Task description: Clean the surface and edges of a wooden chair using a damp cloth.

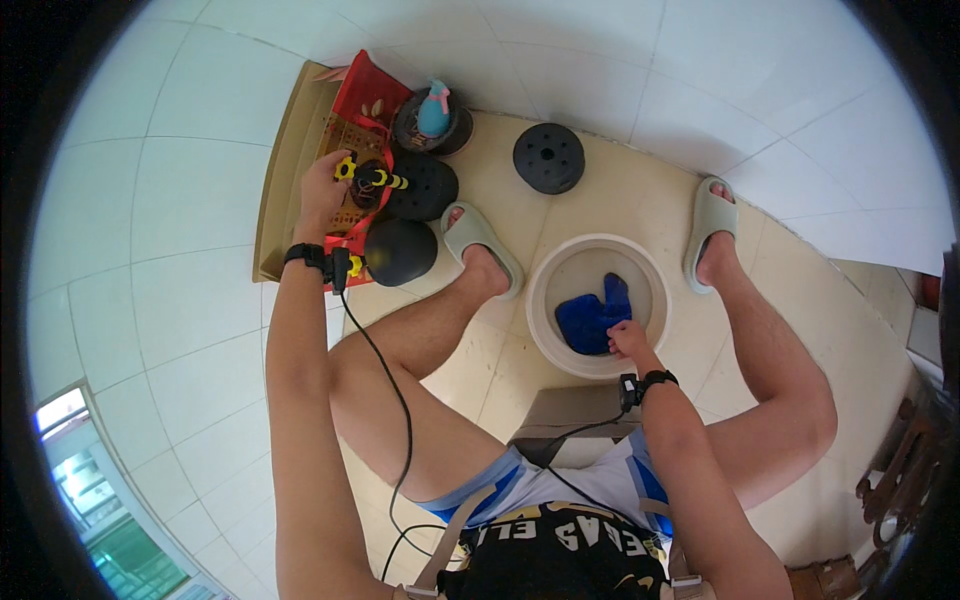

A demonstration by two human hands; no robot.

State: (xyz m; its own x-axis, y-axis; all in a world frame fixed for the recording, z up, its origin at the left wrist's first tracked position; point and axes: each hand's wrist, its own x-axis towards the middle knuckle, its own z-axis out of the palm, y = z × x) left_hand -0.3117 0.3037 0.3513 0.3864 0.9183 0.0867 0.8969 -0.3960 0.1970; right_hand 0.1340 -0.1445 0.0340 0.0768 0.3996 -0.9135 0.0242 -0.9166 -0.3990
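My left hand (322,188) reaches to the far left, its fingers closed at the yellow star-shaped nut of a black-and-yellow dumbbell bar (378,178). The bar points right, toward a black weight plate with holes (428,186); whether they are joined I cannot tell. Just nearer is a rounded black weight (400,252) with another yellow star nut (356,266) beside it. On the right, my right hand (628,340) is over the near side of a pale round basin (538,325). Its closed fingers grip the edge of a dark blue cloth (585,322) lying in the basin.
A red and tan box (290,185) stands against the left wall. Behind the plates, a light-blue bottle (434,110) stands on more black plates. Another holed plate (548,158) lies near the back wall. My slippered feet flank the basin; cables hang from both wrists.
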